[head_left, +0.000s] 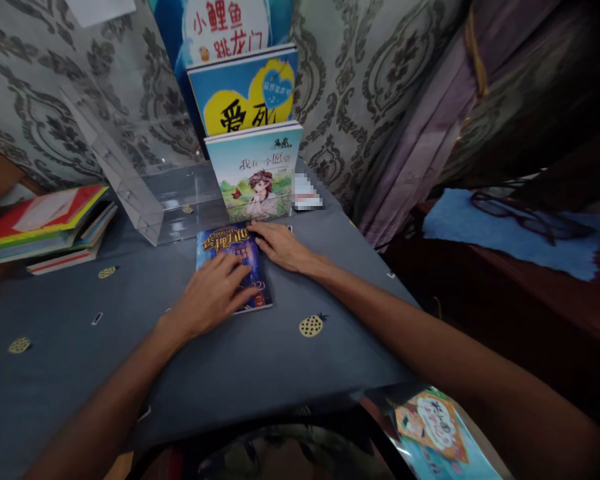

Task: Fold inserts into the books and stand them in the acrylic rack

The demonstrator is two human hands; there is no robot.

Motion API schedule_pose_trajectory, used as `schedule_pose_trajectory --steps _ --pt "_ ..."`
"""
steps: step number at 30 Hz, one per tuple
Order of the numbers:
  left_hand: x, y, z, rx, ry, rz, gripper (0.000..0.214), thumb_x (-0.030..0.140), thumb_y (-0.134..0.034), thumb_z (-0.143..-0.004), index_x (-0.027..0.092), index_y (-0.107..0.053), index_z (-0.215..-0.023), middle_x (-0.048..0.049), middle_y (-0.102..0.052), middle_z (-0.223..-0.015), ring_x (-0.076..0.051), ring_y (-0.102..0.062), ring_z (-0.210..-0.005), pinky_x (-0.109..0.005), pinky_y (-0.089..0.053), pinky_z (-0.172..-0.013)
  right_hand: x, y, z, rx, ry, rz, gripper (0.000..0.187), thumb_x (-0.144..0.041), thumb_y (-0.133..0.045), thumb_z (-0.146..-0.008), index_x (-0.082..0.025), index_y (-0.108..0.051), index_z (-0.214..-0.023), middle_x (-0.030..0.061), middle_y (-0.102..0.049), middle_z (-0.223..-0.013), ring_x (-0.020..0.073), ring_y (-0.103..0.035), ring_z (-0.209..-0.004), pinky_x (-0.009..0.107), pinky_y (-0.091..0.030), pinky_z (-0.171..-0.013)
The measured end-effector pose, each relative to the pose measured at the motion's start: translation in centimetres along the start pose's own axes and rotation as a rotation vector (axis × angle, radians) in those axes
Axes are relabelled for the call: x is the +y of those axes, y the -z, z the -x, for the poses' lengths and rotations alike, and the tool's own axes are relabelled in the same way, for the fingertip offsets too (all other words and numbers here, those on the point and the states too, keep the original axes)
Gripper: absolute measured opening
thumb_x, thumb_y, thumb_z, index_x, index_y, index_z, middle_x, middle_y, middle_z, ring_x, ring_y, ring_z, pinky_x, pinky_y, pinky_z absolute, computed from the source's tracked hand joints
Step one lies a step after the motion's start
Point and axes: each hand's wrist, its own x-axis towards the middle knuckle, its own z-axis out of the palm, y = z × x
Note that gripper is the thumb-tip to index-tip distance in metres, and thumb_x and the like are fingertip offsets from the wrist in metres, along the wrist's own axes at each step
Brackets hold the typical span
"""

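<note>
With the dark blue book (255, 270) lying on the tablecloth (145, 287) just in front of the standing books (255, 157), it's probably best steadied super lightly, left hand (213, 293) spread wide over its cover, right hand (283, 247) stretched out at its top corner.

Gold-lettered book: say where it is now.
In the head view, the gold-lettered book lies left of centre on the table, under the left hand, in front of the butterfly book.
</note>
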Motion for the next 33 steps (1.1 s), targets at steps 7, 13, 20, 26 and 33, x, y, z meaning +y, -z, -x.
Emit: schedule_pose_trajectory --steps 7,13,20,26,33 --pt "1.4 0.0 0.7 0.0 -0.181 -0.005 0.046 0.051 -0.052 -0.097 0.017 -0.058 -0.128 -0.0138 -0.062 -0.127 -0.03 -0.057 -0.114 -0.047 -0.051 -0.092 -0.9 0.3 1.0 0.03 -0.002 -0.039 0.037 -0.018 -0.047 -0.097 -0.016 -0.06 -0.131 0.0131 -0.058 -0.144 0.0256 -0.049 -0.138 0.05 -0.037 -0.116" --pt "1.2 -0.1 0.4 0.053 -0.225 -0.065 0.032 0.039 -0.049 -0.1 0.016 -0.064 -0.115 -0.0124 -0.069 -0.114 -0.026 -0.063 -0.101 -0.04 -0.053 -0.082 -3.2 1.4 5.0 0.109 -0.006 -0.28 0.033 -0.018 -0.046 -0.096 -0.02 -0.066 -0.122 0.0092 -0.069 -0.128 0.0218 -0.06 -0.122 0.044 -0.046 -0.107" --pt "1.1 -0.3 0.5 0.078 -0.225 -0.017 0.035 0.038 -0.045 -0.102 0.017 -0.066 -0.119 -0.0113 -0.071 -0.113 -0.025 -0.064 -0.102 -0.039 -0.055 -0.083 -4.6 2.5 6.3 0.089 -0.007 -0.518 0.029 -0.019 -0.048 -0.097 -0.019 -0.07 -0.115 0.005 -0.077 -0.095 0.0176 -0.069 -0.095 0.037 -0.052 -0.093" --pt "0.9 0.0 0.3 0.088 -0.257 0.011 0.037 0.036 -0.041 -0.103 0.015 -0.068 -0.118 -0.0115 -0.072 -0.114 -0.025 -0.065 -0.102 -0.04 -0.056 -0.081 -4.6 2.7 6.0 0.065 -0.042 -0.596 0.027 -0.018 -0.05 -0.095 -0.018 -0.073 -0.109 0.0035 -0.078 -0.089 0.0156 -0.072 -0.085 0.032 -0.054 -0.084" --pt "0.8 -0.2 0.4 0.075 -0.236 0.012 0.038 0.036 -0.038 -0.104 0.017 -0.068 -0.119 -0.0107 -0.072 -0.113 -0.024 -0.064 -0.103 -0.039 -0.055 -0.083 -4.8 2.9 6.1 0.05 -0.062 -0.581 0.027 -0.018 -0.051 -0.095 -0.019 -0.073 -0.11 0.0024 -0.078 -0.088 0.015 -0.072 -0.085 0.031 -0.053 -0.084"
